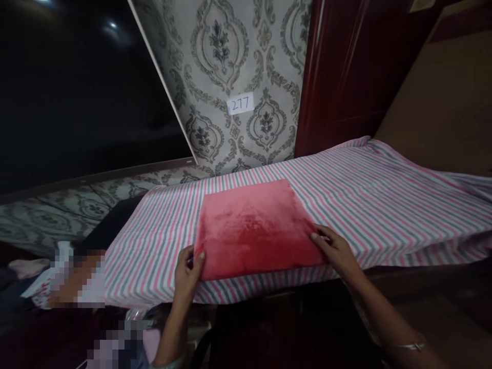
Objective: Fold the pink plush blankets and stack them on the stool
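Note:
A red cloth [253, 230] with a soft, towel-like nap lies spread flat in a rough rectangle on a striped sheet [384, 205]. Its near part looks darker red, the far part pinker. My left hand [186, 270] pinches the cloth's left edge near the front corner, thumb on top and fingers partly tucked beneath. On the opposite side, my right hand [335, 249] grips the right edge between thumb and fingers. Some of the fingertips are hidden under the fabric.
The striped sheet covers a table set against a patterned wall [226, 46]. A large dark television screen [77, 92] stands at the back left. A paper label marked 277 [240, 103] is on the wall. Brown cardboard [446, 97] leans at the right; clothes [31, 269] lie low at left.

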`<state>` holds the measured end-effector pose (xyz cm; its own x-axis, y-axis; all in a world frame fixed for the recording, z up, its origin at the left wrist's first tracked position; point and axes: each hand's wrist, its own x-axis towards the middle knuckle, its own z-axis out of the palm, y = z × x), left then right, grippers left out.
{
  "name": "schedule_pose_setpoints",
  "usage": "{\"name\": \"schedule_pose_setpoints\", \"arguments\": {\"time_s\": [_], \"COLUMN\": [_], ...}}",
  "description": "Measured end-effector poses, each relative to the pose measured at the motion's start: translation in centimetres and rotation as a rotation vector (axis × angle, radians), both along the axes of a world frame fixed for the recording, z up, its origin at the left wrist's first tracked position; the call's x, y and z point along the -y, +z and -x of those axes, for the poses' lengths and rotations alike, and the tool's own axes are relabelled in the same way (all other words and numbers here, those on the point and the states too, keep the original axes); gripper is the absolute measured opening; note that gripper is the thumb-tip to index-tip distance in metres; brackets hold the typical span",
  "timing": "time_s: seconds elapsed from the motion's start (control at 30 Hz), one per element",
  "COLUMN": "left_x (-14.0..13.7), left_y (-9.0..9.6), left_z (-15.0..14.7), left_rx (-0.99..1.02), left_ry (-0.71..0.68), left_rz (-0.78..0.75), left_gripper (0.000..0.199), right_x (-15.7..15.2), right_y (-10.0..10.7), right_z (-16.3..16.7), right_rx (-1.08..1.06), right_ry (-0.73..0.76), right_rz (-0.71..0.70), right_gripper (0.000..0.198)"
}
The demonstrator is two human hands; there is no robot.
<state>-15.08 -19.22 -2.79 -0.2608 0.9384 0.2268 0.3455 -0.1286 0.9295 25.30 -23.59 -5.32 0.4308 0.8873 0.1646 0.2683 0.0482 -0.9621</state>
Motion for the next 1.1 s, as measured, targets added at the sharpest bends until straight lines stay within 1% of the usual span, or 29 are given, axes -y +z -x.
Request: {"name": "schedule_pose_setpoints", "arguments": {"time_s": [0.1,0.17,0.3,0.4,0.5,0.63,0.73,0.83,0.93,1.0,1.1], "left_x": [0.5,0.6,0.4,0.4,0.5,0.6,0.6,0.5,0.3,0.3,0.4], "left_y": [0.0,0.0,0.0,0.0,0.1,0.2,0.2,0.2,0.2,0.1,0.3], "left_z": [-0.1,-0.3,-0.7,-0.6,-0.4,-0.5,-0.7,-0.6,-0.3,-0.1,0.0], "left_rx": [0.077,0.158,0.306,0.265,0.188,0.181,0.121,0.014,-0.040,-0.057,-0.073], "left_ry": [-0.049,-0.058,-0.032,-0.042,-0.058,-0.096,-0.027,0.029,0.024,0.030,0.040], "left_rz": [0.024,0.047,0.074,0.077,0.086,0.084,0.014,-0.039,0.021,0.060,0.069], "left_gripper": [0.060,0.058,0.057,0.059,0.062,0.063,0.056,0.050,0.049,0.050,0.051], "right_x": [0.8,1.0,1.2,1.4,1.3,0.4,-0.2,-0.3,0.1,0.5,0.7], "right_y": [0.3,0.4,0.2,0.3,1.0,2.0,2.5,2.6,1.9,1.3,0.6], "right_z": [-0.6,-1.1,-1.7,-1.8,-1.7,-1.7,-1.9,-1.8,-1.8,-1.8,-1.9], "right_rx": [-0.111,-0.156,-0.129,-0.125,-0.138,-0.175,-0.148,-0.133,-0.172,-0.173,-0.173], "right_ry": [0.021,0.061,0.139,0.178,0.257,0.354,0.399,0.377,0.279,0.224,0.203], "right_rz": [0.050,0.091,0.108,0.100,0.131,0.174,0.173,0.135,0.099,0.101,0.116], "right_gripper": [0.054,0.051,0.056,0.057,0.049,0.039,0.028,0.024,0.028,0.030,0.030]}}
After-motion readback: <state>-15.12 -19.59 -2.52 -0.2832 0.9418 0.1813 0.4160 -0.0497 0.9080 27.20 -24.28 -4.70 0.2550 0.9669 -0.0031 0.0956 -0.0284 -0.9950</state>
